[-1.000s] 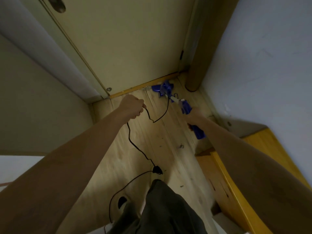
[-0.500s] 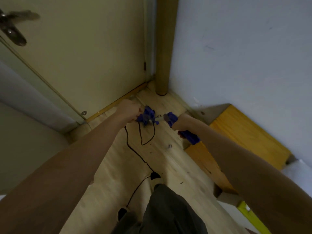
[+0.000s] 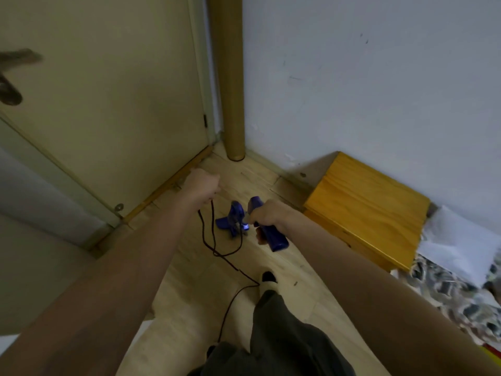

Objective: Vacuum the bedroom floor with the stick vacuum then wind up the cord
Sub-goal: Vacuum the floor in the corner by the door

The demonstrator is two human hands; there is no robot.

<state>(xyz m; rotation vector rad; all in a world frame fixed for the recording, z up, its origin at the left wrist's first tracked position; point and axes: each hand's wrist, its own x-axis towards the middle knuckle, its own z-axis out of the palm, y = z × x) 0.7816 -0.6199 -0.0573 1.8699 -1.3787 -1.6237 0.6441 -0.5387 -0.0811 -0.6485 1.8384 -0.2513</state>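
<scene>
A door [image 3: 108, 104] fills the left, its handle [image 3: 10, 77] blurred at the edge. In front of it the left hand [image 3: 202, 185] is curled into a fist around the black cord [image 3: 214, 240], which hangs down, loops on the floor [image 3: 189, 280] and trails back past a socked foot [image 3: 268, 280]. Just right, the blue vacuum [image 3: 268, 229] is held over the floor, the right hand [image 3: 267, 215] wrapped round its handle, its head [image 3: 233, 217] low by the cord. A wooden post [image 3: 229, 77] stands in the corner; a yellow box [image 3: 366, 207] sits against the wall [image 3: 379, 77].
</scene>
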